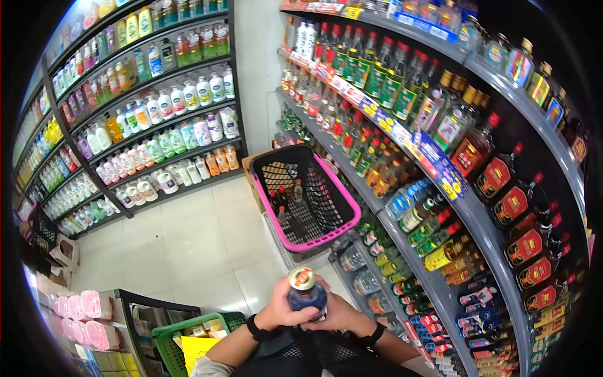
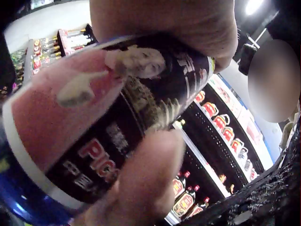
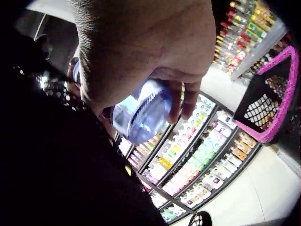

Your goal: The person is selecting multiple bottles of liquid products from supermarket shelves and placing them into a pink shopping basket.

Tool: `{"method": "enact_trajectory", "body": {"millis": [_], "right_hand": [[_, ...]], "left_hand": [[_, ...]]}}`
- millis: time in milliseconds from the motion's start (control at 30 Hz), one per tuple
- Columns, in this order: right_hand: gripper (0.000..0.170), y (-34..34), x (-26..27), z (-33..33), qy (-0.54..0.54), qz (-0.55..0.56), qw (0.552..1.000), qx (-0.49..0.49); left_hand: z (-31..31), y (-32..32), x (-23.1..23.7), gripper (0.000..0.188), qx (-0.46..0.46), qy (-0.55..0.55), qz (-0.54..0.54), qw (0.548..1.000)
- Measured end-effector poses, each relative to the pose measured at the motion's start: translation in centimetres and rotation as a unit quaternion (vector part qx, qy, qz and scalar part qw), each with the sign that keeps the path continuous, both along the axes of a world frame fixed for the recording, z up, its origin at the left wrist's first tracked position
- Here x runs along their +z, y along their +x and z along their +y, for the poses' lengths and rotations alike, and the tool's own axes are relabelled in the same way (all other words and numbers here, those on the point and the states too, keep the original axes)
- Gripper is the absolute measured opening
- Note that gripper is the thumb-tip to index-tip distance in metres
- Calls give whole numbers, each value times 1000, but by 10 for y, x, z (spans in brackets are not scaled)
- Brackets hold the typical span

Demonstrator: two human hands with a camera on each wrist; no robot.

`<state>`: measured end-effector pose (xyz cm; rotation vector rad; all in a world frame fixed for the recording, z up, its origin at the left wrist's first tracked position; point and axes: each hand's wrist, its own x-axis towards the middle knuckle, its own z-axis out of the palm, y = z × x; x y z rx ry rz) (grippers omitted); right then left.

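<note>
the left hand [image 1: 281, 308] was curled around a rounded bottle [image 1: 306, 298], with its thumb lying across the label [image 2: 99, 122], and the right hand [image 1: 342, 312] was also closed around it, at the lower part. the bottle was between the two palms, close before the person's body, with its cap [image 1: 303, 278] facing up to the head camera; it was apart from the basket beyond. the cap was round, gold and red. the body was of a blue, see-through, glossy material, with fine ridges near its base, and the smooth label was printed in dark and reddish colours.

the black basket [image 1: 303, 246] had latticed walls and a thick, bright pink rim. the shelf [image 1: 487, 229] looked of grey metal, and the floor [image 1: 188, 229] was of pale, shiny tiles.

by my count, there was one bottle in the hands, two black wristbands [image 1: 256, 328], one pink-rimmed basket with at least three small bottles [image 1: 298, 191] inside, and one green basket [image 1: 164, 352].
</note>
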<state>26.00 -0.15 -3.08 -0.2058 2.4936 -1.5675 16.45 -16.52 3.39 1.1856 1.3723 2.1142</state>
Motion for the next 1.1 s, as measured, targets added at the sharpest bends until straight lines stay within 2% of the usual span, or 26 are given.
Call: {"method": "enact_trajectory", "body": {"millis": [33, 67, 133, 200, 267, 333, 400, 433, 467, 533, 567, 667, 700, 833, 867, 933, 967, 1000, 1033, 1067, 1100], "right_hand": [[109, -12, 34, -14, 7, -13, 1000, 12], [110, -25, 25, -18, 32, 118, 991, 49], [110, -51, 26, -21, -20, 182, 980, 76], [110, -79, 48, -30, -53, 214, 972, 83], [108, -107, 66, -45, -64, 274, 952, 122], [102, -133, 87, -59, -75, 273, 950, 132], [98, -157, 94, -77, -153, 268, 932, 189], [79, -163, 104, -87, -189, 248, 936, 164], [79, -172, 103, -93, -194, 247, 936, 156], [58, -204, 99, -100, -199, 259, 933, 151], [39, -223, 109, -100, -222, 248, 937, 105], [33, -285, 93, -74, -192, 311, 929, 52], [27, -299, 85, -62, -156, 350, 923, -19], [26, -384, 41, -18, -76, 402, 907, -96], [21, -414, 33, -13, -87, 411, 899, -125], [22, -459, 0, 22, -34, 341, 914, -216], [25, -486, -15, 30, 1, 312, 907, -284], [28, -512, -30, 37, 37, 281, 893, -349], [33, -535, -51, 48, 75, 265, 882, -382], [35, -550, -66, 52, 81, 245, 886, -385], [34, -568, -96, 62, 116, 224, 880, -402]], "left_hand": [[-18, -5, -10, 62, 45, -19, -1, 999], [-33, -10, -20, 58, 91, -39, -3, 995], [-50, -15, -17, 51, 160, -14, -39, 986], [-73, -26, -21, 51, 214, -71, 4, 974], [-90, -40, -20, 53, 215, -99, 43, 971], [-99, -54, -16, 55, 214, -126, 83, 965], [-102, -66, -8, 48, 257, -182, 142, 938], [-104, -71, -9, 46, 255, -189, 152, 936], [-103, -81, -8, 46, 248, -195, 151, 937], [-90, -115, 0, 46, 227, -194, 121, 947], [-82, -139, 3, 47, 216, -195, 106, 951], [-65, -203, -2, 47, 184, -199, 51, 961], [-64, -228, -16, 45, 241, -186, 199, 932], [-82, -322, -56, 37, 260, -273, 95, 921], [-75, -355, -50, 32, 253, -302, 117, 912], [-99, -407, -91, 25, 286, -400, 82, 867], [-108, -428, -107, 25, 273, -411, 79, 866], [-116, -447, -121, 20, 272, -455, 14, 848], [-126, -461, -137, 16, 274, -496, -51, 822], [-141, -471, -155, 16, 265, -506, -53, 819], [-159, -478, -173, 16, 241, -548, -117, 793]]}}
